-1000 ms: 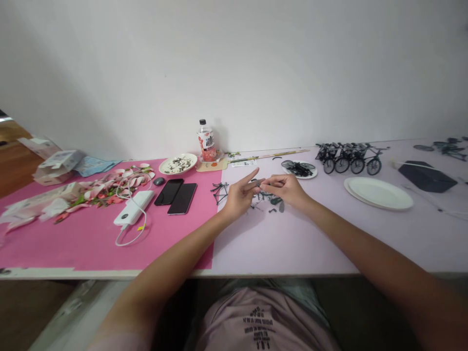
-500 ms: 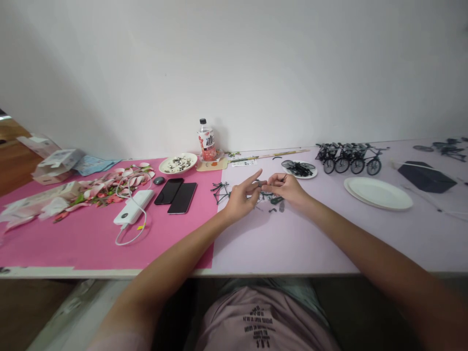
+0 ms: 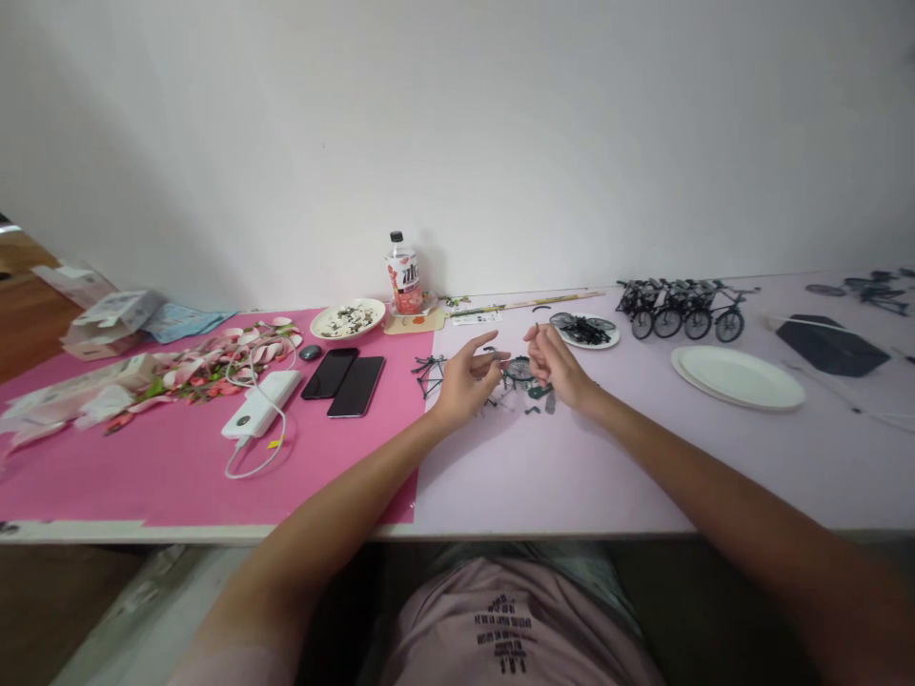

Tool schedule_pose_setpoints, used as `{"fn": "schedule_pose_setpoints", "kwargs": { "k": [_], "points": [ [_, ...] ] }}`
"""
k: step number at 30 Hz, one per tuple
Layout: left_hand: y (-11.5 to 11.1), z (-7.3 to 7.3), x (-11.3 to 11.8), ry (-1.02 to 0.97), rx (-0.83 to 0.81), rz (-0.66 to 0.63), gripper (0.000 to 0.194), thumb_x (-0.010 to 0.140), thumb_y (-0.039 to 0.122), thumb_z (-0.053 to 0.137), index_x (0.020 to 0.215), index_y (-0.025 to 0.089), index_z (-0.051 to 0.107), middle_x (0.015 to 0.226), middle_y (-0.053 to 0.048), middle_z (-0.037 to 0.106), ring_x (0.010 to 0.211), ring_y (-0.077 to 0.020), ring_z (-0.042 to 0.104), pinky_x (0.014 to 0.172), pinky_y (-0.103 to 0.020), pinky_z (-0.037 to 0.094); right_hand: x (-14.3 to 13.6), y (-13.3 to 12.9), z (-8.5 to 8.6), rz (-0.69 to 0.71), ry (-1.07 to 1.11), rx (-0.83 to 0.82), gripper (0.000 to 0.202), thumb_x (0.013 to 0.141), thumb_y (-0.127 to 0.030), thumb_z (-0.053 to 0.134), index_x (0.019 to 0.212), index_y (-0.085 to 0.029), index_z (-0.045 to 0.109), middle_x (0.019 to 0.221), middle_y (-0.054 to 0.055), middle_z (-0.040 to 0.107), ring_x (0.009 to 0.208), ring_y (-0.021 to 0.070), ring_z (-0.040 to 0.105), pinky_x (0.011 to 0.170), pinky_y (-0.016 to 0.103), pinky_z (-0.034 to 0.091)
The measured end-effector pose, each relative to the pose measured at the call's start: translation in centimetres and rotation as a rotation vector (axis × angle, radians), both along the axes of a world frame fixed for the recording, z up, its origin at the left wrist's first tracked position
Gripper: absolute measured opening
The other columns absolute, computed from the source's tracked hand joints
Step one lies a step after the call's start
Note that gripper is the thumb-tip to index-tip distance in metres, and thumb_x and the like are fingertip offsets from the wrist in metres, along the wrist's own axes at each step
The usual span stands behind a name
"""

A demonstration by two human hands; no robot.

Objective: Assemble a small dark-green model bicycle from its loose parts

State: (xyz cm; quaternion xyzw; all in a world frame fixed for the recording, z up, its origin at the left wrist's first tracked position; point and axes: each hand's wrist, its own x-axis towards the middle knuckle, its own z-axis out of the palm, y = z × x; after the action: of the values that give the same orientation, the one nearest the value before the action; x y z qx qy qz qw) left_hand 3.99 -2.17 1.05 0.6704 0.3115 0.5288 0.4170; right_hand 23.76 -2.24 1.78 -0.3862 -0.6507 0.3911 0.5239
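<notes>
My left hand [image 3: 466, 383] is raised above the pale lilac tabletop, thumb and fingers closing around a small dark piece [image 3: 493, 352] whose exact kind is too small to tell. To its right, my right hand [image 3: 561, 372] is curled with the fingertips pinched together; whatever they hold is hidden. Beneath and between the hands lie a toy bicycle wheel [image 3: 518, 368] and several small dark green and black parts [image 3: 533, 411]. Left of my left hand sits a dark toy bicycle frame [image 3: 430, 374], partly covered by the hand.
Behind my right hand, a plate [image 3: 607, 342] holds black parts and wheels. Assembled toy bicycles [image 3: 686, 310] stand in a row at right, near stacked white plates [image 3: 743, 378]. Leftward are phones [image 3: 355, 388], a power bank [image 3: 261, 405], a bottle [image 3: 404, 276] and petals [image 3: 214, 367].
My hands, close together before, have moved apart. The right one has turned with its fingers curled upward, uncovering the wheel between them. The left has shifted slightly left.
</notes>
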Motion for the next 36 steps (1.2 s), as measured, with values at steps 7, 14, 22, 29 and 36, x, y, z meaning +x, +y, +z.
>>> {"fn": "schedule_pose_setpoints", "kwargs": {
  "k": [7, 14, 22, 29, 36],
  "points": [
    [0.2, 0.2, -0.1, -0.067, -0.002, 0.106, 0.051, 0.093, 0.033, 0.074, 0.139, 0.018, 0.057, 0.112, -0.013, 0.081, 0.1, -0.0246, 0.081, 0.091, -0.038, 0.067, 0.2, -0.6, 0.1, -0.118, -0.411, 0.239, 0.026, 0.11, -0.05, 0.041, 0.103, -0.026, 0.048, 0.073, -0.002, 0.051, 0.06, 0.018, 0.047, 0.06, 0.032, 0.036],
    [-0.3, 0.4, 0.0, -0.059, 0.014, 0.111, 0.044, 0.093, 0.029, 0.072, 0.133, 0.018, 0.057, 0.112, -0.013, 0.08, 0.097, -0.0231, 0.081, 0.084, -0.032, 0.066, -0.8, -0.8, 0.2, -0.136, -0.393, 0.408, 0.014, 0.102, -0.036, 0.057, 0.099, -0.024, 0.064, 0.097, 0.006, 0.069, 0.077, 0.0187, 0.063, 0.065, 0.031, 0.046],
    [-0.4, 0.2, 0.2, -0.05, -0.012, 0.106, 0.039, 0.093, 0.027, 0.071, 0.128, 0.018, 0.057, 0.109, -0.013, 0.081, 0.096, -0.0219, 0.081, 0.083, -0.031, 0.065, -0.7, -0.7, 0.0, -0.213, -0.422, 0.514, 0.009, 0.1, -0.03, 0.061, 0.095, -0.024, 0.065, 0.09, 0.003, 0.066, 0.071, 0.0173, 0.058, 0.065, 0.031, 0.045],
    [-0.3, 0.2, 0.2, -0.042, -0.012, 0.105, 0.039, 0.092, 0.025, 0.071, 0.127, 0.019, 0.056, 0.108, -0.012, 0.081, 0.096, -0.0212, 0.081, 0.082, -0.03, 0.065, -0.7, -0.7, 0.0, -0.237, -0.425, 0.554, 0.007, 0.099, -0.027, 0.062, 0.094, -0.024, 0.065, 0.087, 0.002, 0.066, 0.069, 0.0167, 0.056, 0.062, 0.031, 0.042],
    [-0.4, 0.0, 0.3, -0.031, 0.003, 0.123, 0.039, 0.091, 0.024, 0.072, 0.127, 0.019, 0.057, 0.103, -0.011, 0.081, 0.095, -0.0219, 0.081, 0.082, -0.031, 0.065, -0.9, -0.6, -0.2, -0.238, -0.427, 0.568, 0.006, 0.099, -0.027, 0.063, 0.094, -0.024, 0.064, 0.088, 0.003, 0.067, 0.069, 0.0172, 0.058, 0.06, 0.031, 0.042]
  ]
}}
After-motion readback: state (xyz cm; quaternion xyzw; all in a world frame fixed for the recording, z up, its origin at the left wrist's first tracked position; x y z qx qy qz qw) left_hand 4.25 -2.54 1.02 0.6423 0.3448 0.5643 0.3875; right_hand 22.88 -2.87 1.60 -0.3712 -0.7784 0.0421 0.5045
